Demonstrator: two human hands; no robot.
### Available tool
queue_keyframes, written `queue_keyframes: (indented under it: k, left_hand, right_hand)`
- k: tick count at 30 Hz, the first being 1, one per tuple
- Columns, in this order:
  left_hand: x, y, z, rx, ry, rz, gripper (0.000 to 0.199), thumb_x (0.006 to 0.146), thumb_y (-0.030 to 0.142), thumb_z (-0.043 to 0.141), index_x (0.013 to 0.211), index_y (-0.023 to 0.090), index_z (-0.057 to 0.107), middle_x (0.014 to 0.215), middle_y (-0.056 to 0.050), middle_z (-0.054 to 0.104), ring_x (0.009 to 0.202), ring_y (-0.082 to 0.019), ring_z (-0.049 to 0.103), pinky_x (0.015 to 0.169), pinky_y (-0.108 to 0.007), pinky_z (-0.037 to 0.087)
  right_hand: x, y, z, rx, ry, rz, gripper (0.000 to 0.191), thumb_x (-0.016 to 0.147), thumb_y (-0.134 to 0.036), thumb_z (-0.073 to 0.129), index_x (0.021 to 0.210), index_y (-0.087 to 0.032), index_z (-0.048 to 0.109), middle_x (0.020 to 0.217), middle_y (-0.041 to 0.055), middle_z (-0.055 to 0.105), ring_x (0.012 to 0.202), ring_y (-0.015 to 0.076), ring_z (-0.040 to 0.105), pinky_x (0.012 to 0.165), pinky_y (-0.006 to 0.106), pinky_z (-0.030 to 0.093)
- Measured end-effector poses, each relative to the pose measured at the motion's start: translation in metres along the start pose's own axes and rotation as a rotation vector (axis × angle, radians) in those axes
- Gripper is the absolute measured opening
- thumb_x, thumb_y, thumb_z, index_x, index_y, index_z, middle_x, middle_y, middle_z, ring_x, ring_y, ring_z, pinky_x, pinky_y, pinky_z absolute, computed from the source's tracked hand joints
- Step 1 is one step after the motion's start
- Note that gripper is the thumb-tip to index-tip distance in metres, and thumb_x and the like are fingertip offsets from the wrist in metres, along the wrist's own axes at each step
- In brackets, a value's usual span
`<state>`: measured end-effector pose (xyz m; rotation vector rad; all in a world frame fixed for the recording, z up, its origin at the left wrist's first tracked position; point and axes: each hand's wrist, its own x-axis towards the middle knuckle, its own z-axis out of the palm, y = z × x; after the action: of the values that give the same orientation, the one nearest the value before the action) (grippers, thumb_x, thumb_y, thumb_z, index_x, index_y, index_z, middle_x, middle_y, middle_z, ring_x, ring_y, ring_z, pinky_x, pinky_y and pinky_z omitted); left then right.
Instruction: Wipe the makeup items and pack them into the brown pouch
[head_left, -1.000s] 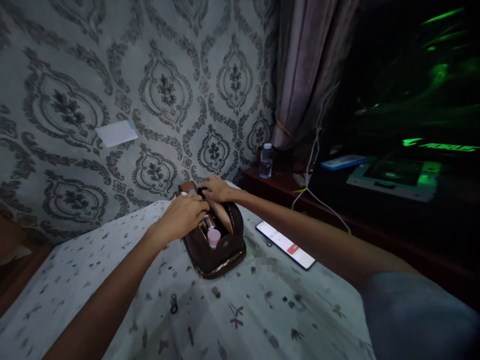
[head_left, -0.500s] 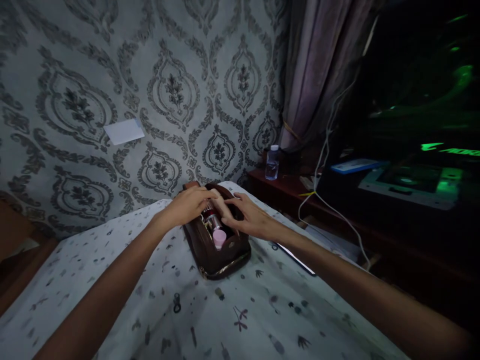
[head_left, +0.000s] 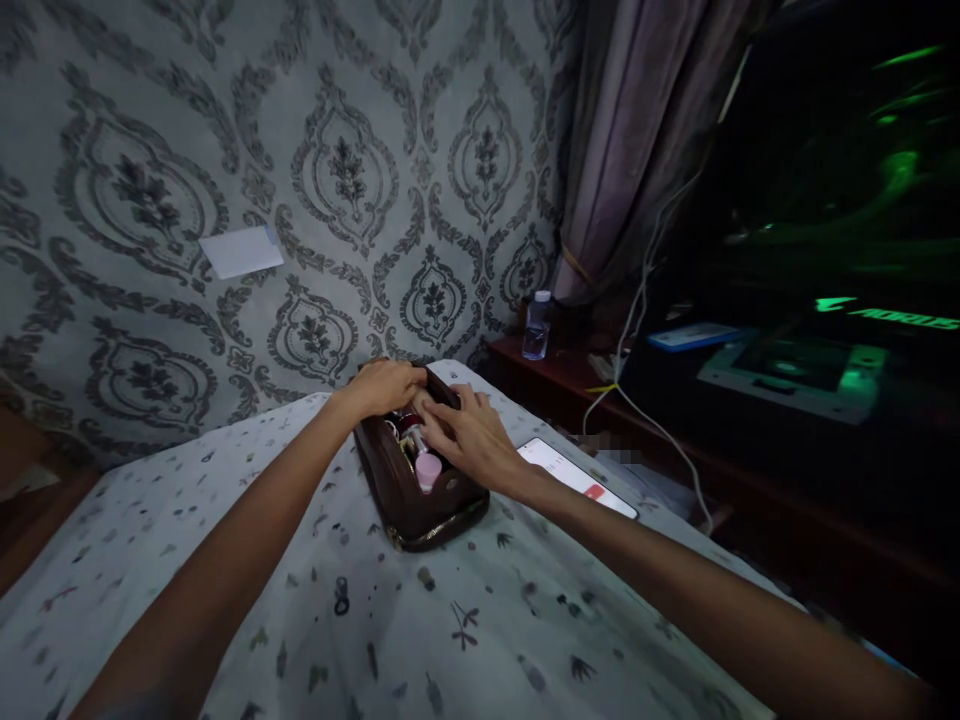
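A dark brown zippered bag (head_left: 431,515) lies open on the bed. My left hand (head_left: 384,388) is curled over its far left rim, fingertips bent down at the opening beside a long beige item (head_left: 421,402). What those fingertips touch is hidden. My right hand (head_left: 474,440) rests over the bag's right side, fingers apart, the thumb lying against the beige item. Most of that item is covered by my hands, so its kind does not show. At the bag's near end, a small pink-capped container (head_left: 428,470) shows among shiny items.
A lit phone (head_left: 577,478) lies right of the bag on the patterned sheet (head_left: 390,620). Beyond it, a clear bottle (head_left: 536,325) stands on a dark red table (head_left: 517,357). White cables (head_left: 637,300) hang near a dark computer case with green lights. A patterned wall rises behind.
The beige item has dropped lower into the bag and is more covered by my hands. My right hand has shifted left over the opening, and the phone shows more fully.
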<state>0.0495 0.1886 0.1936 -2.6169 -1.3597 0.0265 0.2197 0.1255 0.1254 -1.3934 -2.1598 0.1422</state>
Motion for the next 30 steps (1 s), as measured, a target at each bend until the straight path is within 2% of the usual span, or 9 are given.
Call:
queue_keyframes:
  k: [4,8,12,17,19,23,27,30]
  left_hand:
    - [0.002,0.001,0.002,-0.011,0.014,0.035,0.04,0.097,0.051,0.039,0.112,0.029,0.068,0.112,-0.005,0.068,0.104,-0.024,0.064,0.085,-0.032,0.047]
    - [0.003,0.004,0.005,-0.007,0.027,0.006,0.044,0.094,0.059,0.041,0.107,0.029,0.07,0.111,-0.005,0.067,0.104,-0.025,0.063,0.085,-0.032,0.046]
    - [0.001,0.005,0.005,0.009,0.02,-0.025,0.044,0.093,0.059,0.043,0.107,0.028,0.07,0.11,-0.006,0.066,0.102,-0.027,0.063,0.082,-0.034,0.046]
    - [-0.001,0.004,0.004,0.021,0.001,-0.035,0.042,0.093,0.058,0.045,0.109,0.028,0.069,0.112,-0.006,0.065,0.105,-0.026,0.061,0.082,-0.032,0.046]
    - [-0.002,0.003,0.005,0.012,0.005,-0.038,0.042,0.093,0.058,0.045,0.109,0.028,0.069,0.111,-0.006,0.065,0.106,-0.027,0.061,0.083,-0.032,0.046]
    - [-0.004,0.004,0.005,-0.005,0.022,-0.044,0.041,0.094,0.057,0.045,0.113,0.029,0.069,0.111,-0.006,0.065,0.105,-0.027,0.062,0.084,-0.034,0.046]
    - [-0.005,0.004,0.005,-0.002,0.018,-0.06,0.04,0.094,0.056,0.045,0.116,0.032,0.068,0.113,-0.005,0.066,0.106,-0.026,0.061,0.084,-0.032,0.046]
    - [-0.005,0.003,0.006,-0.001,0.024,-0.059,0.041,0.094,0.058,0.045,0.116,0.031,0.068,0.114,-0.005,0.066,0.107,-0.026,0.061,0.083,-0.032,0.046]
  right_hand:
    - [-0.003,0.009,0.003,0.113,0.047,-0.042,0.038,0.094,-0.046,0.053,0.122,-0.025,0.066,0.131,0.0134,0.05,0.122,0.0319,0.047,0.101,0.049,0.041]
    - [-0.011,0.023,-0.007,0.196,0.053,-0.119,0.031,0.099,-0.032,0.041,0.106,-0.018,0.068,0.128,0.0136,0.053,0.124,0.0266,0.05,0.104,0.042,0.041]
    - [-0.02,0.024,-0.017,0.025,-0.003,-0.143,0.022,0.097,-0.028,0.045,0.093,-0.018,0.065,0.126,0.0141,0.054,0.101,0.0236,0.061,0.087,0.037,0.049]
    - [-0.02,0.018,-0.015,0.0,-0.019,-0.093,0.013,0.09,-0.017,0.051,0.081,-0.019,0.061,0.122,0.011,0.055,0.078,0.0162,0.061,0.072,0.03,0.047]
    - [-0.022,0.018,-0.011,0.037,0.015,-0.071,0.012,0.084,-0.01,0.052,0.087,-0.02,0.059,0.122,0.0096,0.054,0.076,0.0155,0.06,0.07,0.03,0.047]
    - [-0.029,0.017,-0.003,0.12,0.087,-0.068,0.044,0.072,0.0,0.046,0.11,-0.02,0.053,0.116,0.0096,0.053,0.089,0.0207,0.061,0.076,0.033,0.05]
    - [-0.032,0.024,0.006,0.246,0.162,-0.049,0.061,0.07,-0.005,0.049,0.129,-0.019,0.046,0.125,0.0126,0.052,0.111,0.0255,0.058,0.094,0.041,0.05]
    - [-0.031,0.032,0.01,0.349,0.187,0.035,0.061,0.07,-0.013,0.057,0.131,-0.018,0.049,0.121,0.0131,0.057,0.111,0.0277,0.058,0.098,0.045,0.048]
